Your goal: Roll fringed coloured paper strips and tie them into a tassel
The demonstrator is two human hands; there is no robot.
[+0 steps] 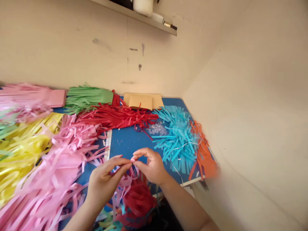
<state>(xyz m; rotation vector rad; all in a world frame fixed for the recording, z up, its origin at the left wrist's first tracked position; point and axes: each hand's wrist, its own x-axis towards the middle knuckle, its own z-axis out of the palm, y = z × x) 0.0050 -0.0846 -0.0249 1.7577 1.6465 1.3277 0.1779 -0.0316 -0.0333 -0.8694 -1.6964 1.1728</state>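
Note:
My left hand (108, 178) and my right hand (150, 165) meet fingertip to fingertip over the near edge of the blue table. Both pinch a small piece of pink paper strip (132, 159), and the fingers partly cover it. Below them hang loose pink strips (125, 186) and a bunch of red paper fringe (139, 199), close to my lap. To the left of my left hand lies a large pile of pink paper fringe (57, 170). Blue paper fringe (178, 138) spreads out beyond my right hand, with a white string (184, 145) across it.
Red fringe (108, 117), green fringe (91, 98) and tan folded paper (141, 101) line the back of the blue table (125, 141). Yellow fringe (26, 150) is at left, orange fringe (204, 157) at the right edge. A shelf (144, 21) juts from the wall above.

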